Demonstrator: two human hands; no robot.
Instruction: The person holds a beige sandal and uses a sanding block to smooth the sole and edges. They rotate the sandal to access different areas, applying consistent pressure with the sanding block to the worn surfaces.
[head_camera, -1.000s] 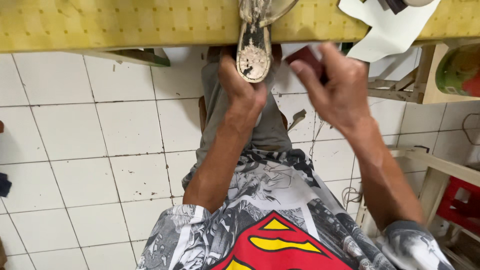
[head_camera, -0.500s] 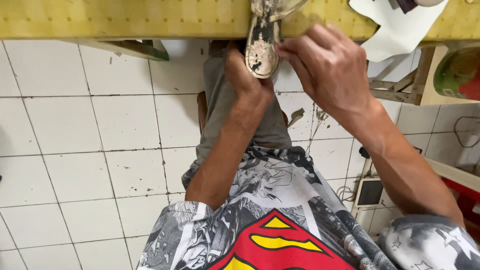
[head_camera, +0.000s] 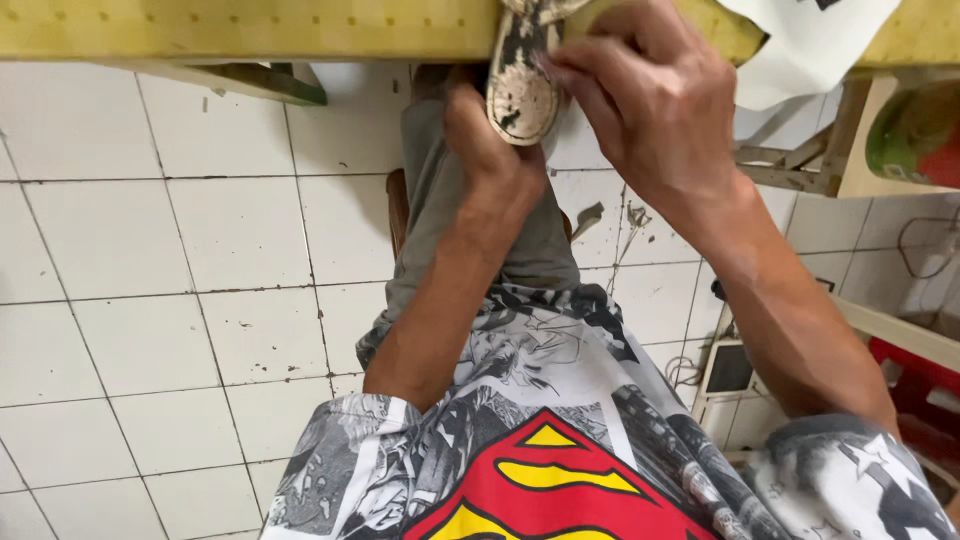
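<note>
Head view shows the left hand (head_camera: 485, 140) clenched around the heel end of a glue-smeared shoe sole (head_camera: 520, 90), which hangs off the near edge of the yellow worktable (head_camera: 250, 28). The right hand (head_camera: 650, 110) presses its fingertips (head_camera: 560, 70) against the sole's right rim, pinching it. It looks light, stiff and tacky, so the edges seem the cleaner hold; white floor tiles (head_camera: 150, 300) lie below.

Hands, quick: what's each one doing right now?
Left hand: closed around the shoe sole, gripping it from below.
Right hand: fingertips pressed on the sole's edge; whether it holds anything else cannot be told.
</note>
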